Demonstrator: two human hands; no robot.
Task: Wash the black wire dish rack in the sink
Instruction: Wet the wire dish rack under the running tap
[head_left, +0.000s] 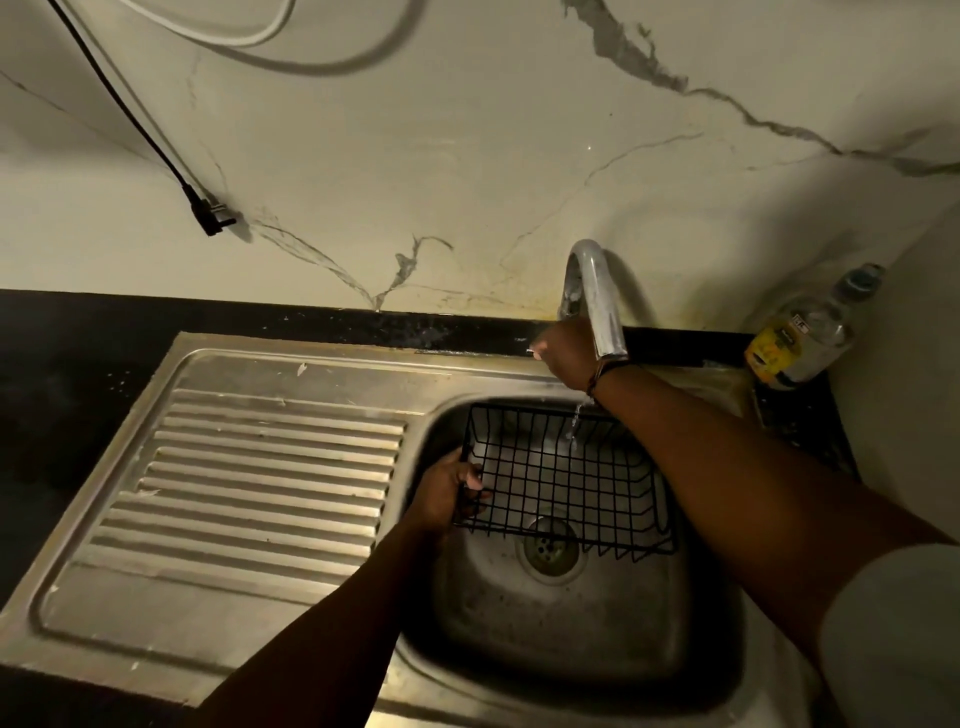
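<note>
Your left hand (453, 493) is holding the black wire dish rack (561, 478) by its left rim, grip curled round the wire, inside the stainless steel sink basin (571, 613) above the round drain (550, 548). Your right hand (566, 356) is reaching behind the curved chrome tap (597, 301); its grip I cannot tell. Thin water stream (575, 423) is falling into the rack.

Dim, warm light from above; wall (467, 156) brightest, counter (62, 389) near black. Faucet (597, 296) casts soft shadow right. Wide-angle bending at edges; lower right soft.
</note>
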